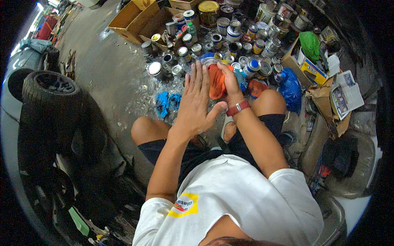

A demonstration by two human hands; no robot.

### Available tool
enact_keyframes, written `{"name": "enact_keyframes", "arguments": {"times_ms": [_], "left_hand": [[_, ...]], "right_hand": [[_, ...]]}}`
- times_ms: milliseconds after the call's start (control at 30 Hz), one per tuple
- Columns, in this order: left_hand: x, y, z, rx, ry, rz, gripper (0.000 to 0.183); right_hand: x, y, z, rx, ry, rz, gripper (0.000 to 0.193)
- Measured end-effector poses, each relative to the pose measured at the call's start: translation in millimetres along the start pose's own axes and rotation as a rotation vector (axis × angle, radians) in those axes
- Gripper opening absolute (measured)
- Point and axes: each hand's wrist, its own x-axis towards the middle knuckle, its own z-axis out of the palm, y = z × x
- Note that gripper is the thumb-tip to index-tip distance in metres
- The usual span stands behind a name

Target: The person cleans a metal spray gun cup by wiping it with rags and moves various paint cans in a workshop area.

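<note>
My left hand [197, 98] is raised in front of me, its fingers stretched out and its back toward me. It holds nothing. Close beside it, my right hand [232, 85], with a red band on the wrist, has an orange cloth [216, 82] against its palm and fingers, partly hidden by the hand. Below and beyond both hands, many paint cans [234, 35] crowd the floor, some lidded and some with dark open tops. A second orange cloth [257, 87] lies near my right knee.
Cardboard boxes [130, 20] stand at the far left of the cans. Crumpled blue gloves [162, 104] lie on the stained floor. To the right are a blue plastic bag [290, 89], a box with a green bag [310, 46] and newspaper [347, 95]. A car wheel [53, 88] is at left.
</note>
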Motion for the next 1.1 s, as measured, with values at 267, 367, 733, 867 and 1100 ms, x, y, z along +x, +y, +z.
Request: {"name": "enact_keyframes", "arguments": {"times_ms": [267, 367, 733, 867, 1100], "left_hand": [[0.3, -15.0, 12.6, 0.316, -0.107, 0.122, 0.119], [-10.0, -20.5, 8.2, 0.303, -0.138, 0.116, 0.116], [-52.9, -27.1, 51.6, 0.069, -0.514, 0.163, 0.056], [-42.5, -10.9, 33.0, -0.075, -0.199, 0.043, 0.059], [-36.0, -62.7, 73.3, -1.540, 0.012, -0.725, 0.057]], "right_hand": [[-57.5, 8.7, 38.4, 0.241, -0.026, -0.005, 0.045], [-59.0, -13.7, 27.9, 0.296, -0.071, 0.007, 0.044], [-55.6, 24.0, 11.5, -1.657, -0.160, -0.115, 0.030], [-24.4, -5.6, -5.1, -1.135, 0.052, 0.112, 0.036], [-64.5, 48.4, 36.0, -0.562, 0.021, -0.138, 0.038]]}}
